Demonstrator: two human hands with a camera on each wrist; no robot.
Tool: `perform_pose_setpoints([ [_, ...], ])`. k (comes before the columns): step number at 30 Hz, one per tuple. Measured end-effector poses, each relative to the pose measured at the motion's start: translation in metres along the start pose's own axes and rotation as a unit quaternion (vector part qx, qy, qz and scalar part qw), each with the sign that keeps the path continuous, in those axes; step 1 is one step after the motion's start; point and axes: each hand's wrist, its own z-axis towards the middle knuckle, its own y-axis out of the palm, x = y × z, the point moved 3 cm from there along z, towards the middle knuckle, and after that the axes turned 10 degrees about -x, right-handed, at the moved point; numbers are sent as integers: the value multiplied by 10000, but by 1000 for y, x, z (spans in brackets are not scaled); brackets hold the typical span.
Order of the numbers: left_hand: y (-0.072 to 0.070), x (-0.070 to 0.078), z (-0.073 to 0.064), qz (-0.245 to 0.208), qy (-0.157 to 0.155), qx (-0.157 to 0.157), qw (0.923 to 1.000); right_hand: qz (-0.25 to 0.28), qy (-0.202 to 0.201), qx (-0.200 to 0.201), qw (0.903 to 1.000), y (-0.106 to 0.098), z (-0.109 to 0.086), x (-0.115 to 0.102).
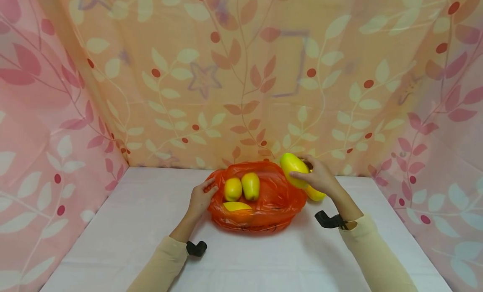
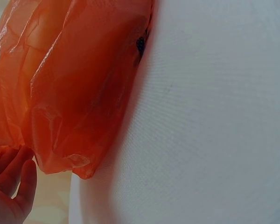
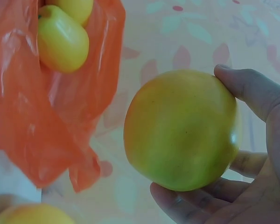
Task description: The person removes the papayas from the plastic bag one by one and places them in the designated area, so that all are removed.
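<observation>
A red plastic bag (image 1: 269, 195) sits on the white table, its mouth spread wide. Inside it show several yellow mangoes, two standing side by side, one being the mango (image 1: 250, 186), and another lying near the front rim. My left hand (image 1: 201, 199) holds the bag's left edge with its fingertips; the left wrist view shows the fingers (image 2: 10, 170) against the plastic. Above the bag's right rim, my right hand (image 1: 318, 174) grips a large yellow-green mango (image 1: 292, 168), thumb on one side and fingers on the other. The right wrist view shows this mango (image 3: 182, 130) end-on.
Another yellow mango (image 1: 315, 194) lies on the table (image 1: 143, 225) just right of the bag, partly hidden beneath the right hand. Floral cloth (image 1: 241, 82) hangs behind the table and along both sides. Black wrist mounts (image 1: 330, 220) stick out from both sleeves.
</observation>
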Motion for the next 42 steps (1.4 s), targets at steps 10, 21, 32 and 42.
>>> perform_pose_setpoints([
  [10,0,1,0,-1,74,30,10000,7,129,143,9998,-20,-7,17],
  [21,-1,2,0,48,156,10,9999,-101,239,365,9990,-38,-7,33],
  [32,-1,2,-1,-72,88,-43,9999,112,538,383,9978,-51,-9,55],
  [42,0,2,2,-170,21,-74,9998,251,592,571,9963,-58,-11,72],
])
